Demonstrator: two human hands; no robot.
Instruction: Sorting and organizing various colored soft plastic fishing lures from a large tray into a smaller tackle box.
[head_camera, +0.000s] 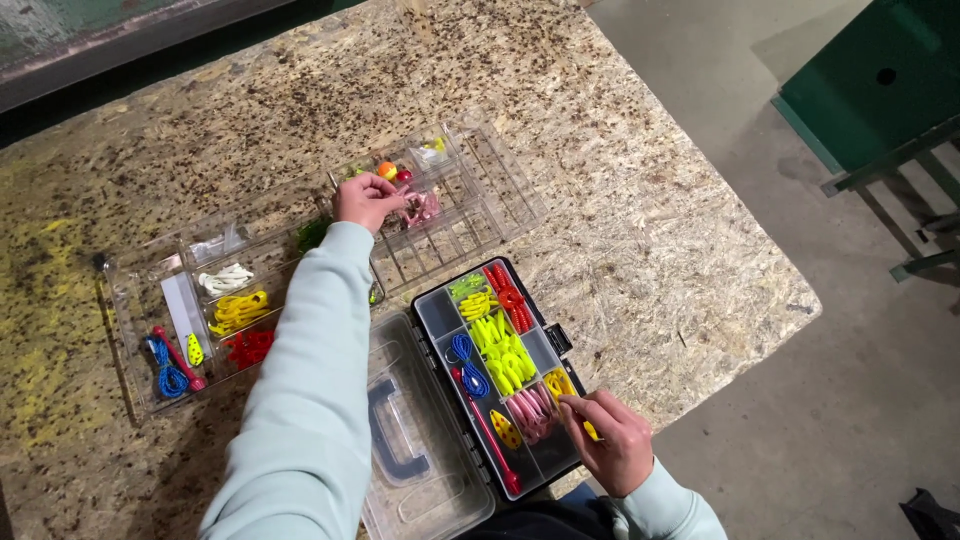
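Chipboard table (650, 200): left hand (365, 200) fingers curl into clear box (470, 200); right hand (615, 440) fingers pinch yellow lure (590, 430).

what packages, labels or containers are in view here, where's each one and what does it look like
Black tackle box: near table edge, by the right hand; rectangular, compartments of yellow, pink, red and green lures.
Its clear lid: hinged open to the left, dark handle.
Clear organiser box: farther left; rectangular, holds white, yellow, red and blue pieces.
Its clear lid: open to the right, gridded, beside the left hand.
No labels, signs or screens show.
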